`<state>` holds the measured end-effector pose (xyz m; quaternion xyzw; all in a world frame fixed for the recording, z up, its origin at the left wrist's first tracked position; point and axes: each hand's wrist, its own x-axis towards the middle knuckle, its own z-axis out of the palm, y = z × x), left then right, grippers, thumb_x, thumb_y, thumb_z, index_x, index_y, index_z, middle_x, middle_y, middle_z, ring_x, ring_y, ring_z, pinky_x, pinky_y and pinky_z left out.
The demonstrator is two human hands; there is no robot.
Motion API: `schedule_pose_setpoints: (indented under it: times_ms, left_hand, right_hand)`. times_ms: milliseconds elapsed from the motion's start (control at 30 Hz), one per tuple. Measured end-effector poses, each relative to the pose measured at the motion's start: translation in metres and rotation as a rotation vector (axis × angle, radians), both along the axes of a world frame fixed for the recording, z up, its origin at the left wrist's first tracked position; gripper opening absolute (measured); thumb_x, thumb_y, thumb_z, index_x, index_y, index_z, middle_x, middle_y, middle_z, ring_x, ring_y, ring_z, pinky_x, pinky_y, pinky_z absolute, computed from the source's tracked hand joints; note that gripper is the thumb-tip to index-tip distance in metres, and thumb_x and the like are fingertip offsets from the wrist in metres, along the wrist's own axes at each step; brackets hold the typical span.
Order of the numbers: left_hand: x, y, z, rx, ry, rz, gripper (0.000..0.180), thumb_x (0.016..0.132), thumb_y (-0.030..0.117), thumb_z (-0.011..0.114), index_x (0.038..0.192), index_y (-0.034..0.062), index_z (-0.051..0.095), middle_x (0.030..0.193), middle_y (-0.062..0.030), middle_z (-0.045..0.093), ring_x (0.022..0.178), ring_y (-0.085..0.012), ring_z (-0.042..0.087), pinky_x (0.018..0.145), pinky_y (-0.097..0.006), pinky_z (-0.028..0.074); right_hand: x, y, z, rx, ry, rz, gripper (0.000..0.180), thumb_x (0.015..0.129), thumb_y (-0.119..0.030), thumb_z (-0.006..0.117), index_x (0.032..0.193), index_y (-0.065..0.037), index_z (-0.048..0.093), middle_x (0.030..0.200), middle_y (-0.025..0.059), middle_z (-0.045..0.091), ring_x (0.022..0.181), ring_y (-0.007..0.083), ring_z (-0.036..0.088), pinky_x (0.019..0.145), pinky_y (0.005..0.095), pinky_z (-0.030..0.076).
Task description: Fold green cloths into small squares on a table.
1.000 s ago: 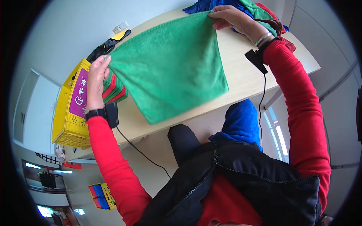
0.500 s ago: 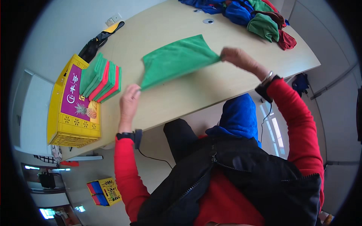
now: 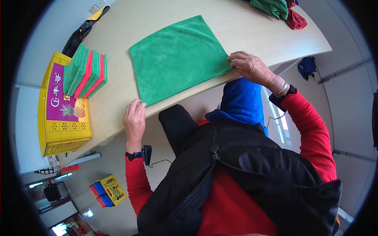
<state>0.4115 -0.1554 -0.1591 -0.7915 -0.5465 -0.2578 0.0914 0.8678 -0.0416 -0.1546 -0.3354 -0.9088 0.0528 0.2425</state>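
A green cloth [image 3: 179, 59] lies spread flat on the pale wooden table [image 3: 244, 27], its near edge along the table's front edge. My left hand [image 3: 134, 120] pinches the cloth's near left corner. My right hand [image 3: 250, 67] holds the near right corner, fingers pressed on the fabric. To the left, a stack of folded green and red cloths [image 3: 86, 70] rests on the table beside a yellow crate [image 3: 61, 110].
A heap of unfolded green, red and blue cloths [image 3: 281, 10] sits at the table's far right. A black bag [image 3: 78, 33] lies at the far left corner. A small yellow crate [image 3: 106, 190] stands on the floor below.
The green cloth was held up in the air, then swung down; now it lies flat on the table with both hands at its near corners.
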Motion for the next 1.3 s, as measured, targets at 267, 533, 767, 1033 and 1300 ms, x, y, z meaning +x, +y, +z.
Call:
schedule_pose_setpoints:
  times_ms: [267, 533, 767, 1033, 1300]
  left_hand:
    - [0.006, -0.008, -0.006, -0.019, 0.087, -0.008, 0.017, 0.083, 0.001, 0.069, 0.099, 0.0038, 0.07, 0.108, -0.0101, 0.065, 0.092, -0.0296, 0.066, 0.079, -0.04, 0.054]
    - [0.021, 0.022, 0.037, -0.027, -0.001, -0.089, 0.016, 0.085, 0.004, 0.068, 0.101, 0.0031, 0.07, 0.108, -0.0127, 0.067, 0.097, -0.0324, 0.066, 0.082, -0.041, 0.054]
    - [0.086, 0.148, 0.053, -0.224, 0.176, -0.279, 0.042, 0.097, 0.032, 0.057, 0.135, 0.0145, 0.057, 0.146, -0.0138, 0.048, 0.134, -0.035, 0.045, 0.11, -0.05, 0.037]
    - [0.107, 0.279, 0.014, -0.486, 0.423, -0.057, 0.064, 0.101, 0.055, 0.043, 0.158, 0.0285, 0.028, 0.166, -0.0086, 0.018, 0.152, -0.0351, 0.017, 0.117, -0.062, 0.018]
    - [0.109, 0.342, 0.023, -0.421, 0.383, 0.122, 0.064, 0.101, 0.054, 0.045, 0.156, 0.0261, 0.032, 0.165, -0.0111, 0.02, 0.151, -0.0353, 0.02, 0.117, -0.06, 0.021]
  right_hand:
    - [0.011, -0.008, -0.007, 0.069, -0.039, -0.004, 0.014, 0.086, -0.007, 0.069, 0.098, -0.005, 0.064, 0.118, 0.0129, 0.067, 0.114, 0.0328, 0.062, 0.092, 0.0403, 0.056]
    - [-0.058, -0.001, 0.017, -0.025, 0.113, 0.153, 0.023, 0.091, -0.019, 0.068, 0.112, -0.008, 0.067, 0.125, 0.0125, 0.065, 0.121, 0.0329, 0.058, 0.1, 0.0417, 0.05]
    - [-0.133, 0.003, -0.011, 0.122, -0.098, 0.161, 0.057, 0.099, -0.053, 0.047, 0.145, -0.02, 0.049, 0.153, 0.0115, 0.042, 0.144, 0.0343, 0.034, 0.117, 0.0554, 0.028]
    - [-0.117, 0.021, -0.011, 0.032, -0.145, 0.107, 0.063, 0.099, -0.06, 0.04, 0.15, -0.024, 0.043, 0.157, 0.01, 0.037, 0.148, 0.035, 0.028, 0.119, 0.0576, 0.022]
    - [-0.1, 0.032, -0.008, -0.005, -0.135, 0.12, 0.064, 0.098, -0.06, 0.041, 0.15, -0.023, 0.043, 0.158, 0.0092, 0.036, 0.148, 0.0346, 0.028, 0.12, 0.0571, 0.021]
